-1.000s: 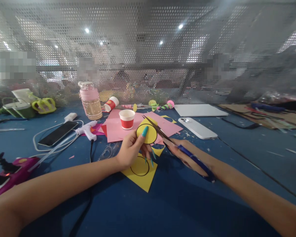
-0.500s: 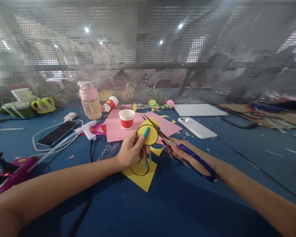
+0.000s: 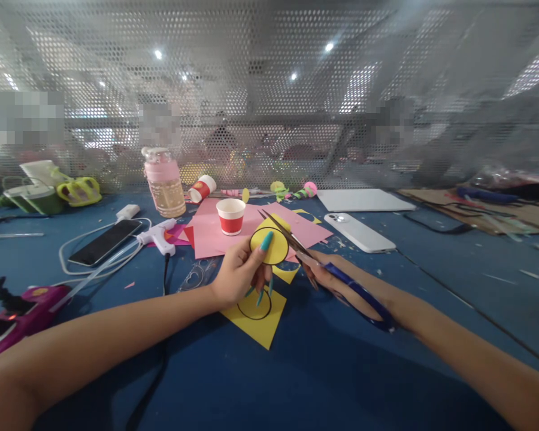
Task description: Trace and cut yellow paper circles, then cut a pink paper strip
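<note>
Between thumb and fingers, my left hand (image 3: 242,269) pinches a piece of yellow paper (image 3: 276,248) with a black circle outline, partly cut along the line. My right hand (image 3: 326,275) grips scissors (image 3: 359,293) with blue handles. Their blades lie slightly apart along the right edge of the circle, at the paper. Below my left hand, a yellow sheet (image 3: 267,329) with another drawn circle rests on the table. A yellow offcut (image 3: 287,273) lies just behind it. Beyond my hands, a red and white paper cup (image 3: 230,218) stands upright on pink paper (image 3: 206,236).
Left of the pink paper are a hot glue gun (image 3: 161,237), a black phone (image 3: 105,242), a bottle (image 3: 166,185) and a purple power strip (image 3: 36,311). A white phone (image 3: 359,232) and a white flat panel (image 3: 366,200) lie to the right. A perforated screen (image 3: 269,96) closes the back.
Little differs. The lower fingers of my left hand have shifted slightly beneath the paper; the scissors stay at nearly the same place.
</note>
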A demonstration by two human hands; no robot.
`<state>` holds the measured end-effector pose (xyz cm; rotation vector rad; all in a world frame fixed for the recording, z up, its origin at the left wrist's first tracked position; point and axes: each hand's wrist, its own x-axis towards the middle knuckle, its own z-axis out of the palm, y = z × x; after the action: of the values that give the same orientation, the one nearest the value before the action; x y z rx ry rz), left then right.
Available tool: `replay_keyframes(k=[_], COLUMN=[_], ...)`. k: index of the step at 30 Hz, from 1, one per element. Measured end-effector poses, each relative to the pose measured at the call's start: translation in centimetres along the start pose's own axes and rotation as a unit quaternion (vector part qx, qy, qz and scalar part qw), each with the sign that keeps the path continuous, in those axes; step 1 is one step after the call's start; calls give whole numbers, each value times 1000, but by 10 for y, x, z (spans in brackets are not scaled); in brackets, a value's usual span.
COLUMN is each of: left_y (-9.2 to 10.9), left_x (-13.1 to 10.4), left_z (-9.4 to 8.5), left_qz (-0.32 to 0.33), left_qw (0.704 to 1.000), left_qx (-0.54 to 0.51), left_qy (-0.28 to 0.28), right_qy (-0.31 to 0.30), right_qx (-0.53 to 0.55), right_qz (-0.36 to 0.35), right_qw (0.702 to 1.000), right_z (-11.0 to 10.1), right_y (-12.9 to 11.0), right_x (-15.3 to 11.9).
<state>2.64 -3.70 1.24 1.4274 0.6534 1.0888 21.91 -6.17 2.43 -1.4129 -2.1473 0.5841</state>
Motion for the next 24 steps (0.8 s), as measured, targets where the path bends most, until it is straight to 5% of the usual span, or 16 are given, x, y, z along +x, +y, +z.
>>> replay_keyframes(k=[24], left_y=[3], left_x=[0], left_z=[2], left_qz=[-9], left_qw=[1000], left_qx=[0], left_qy=[6], right_qy=[12], right_qx=[-20], right_qz=[-3], right_qw=[1000], right_z=[3], right_y=[14], right_x=[1])
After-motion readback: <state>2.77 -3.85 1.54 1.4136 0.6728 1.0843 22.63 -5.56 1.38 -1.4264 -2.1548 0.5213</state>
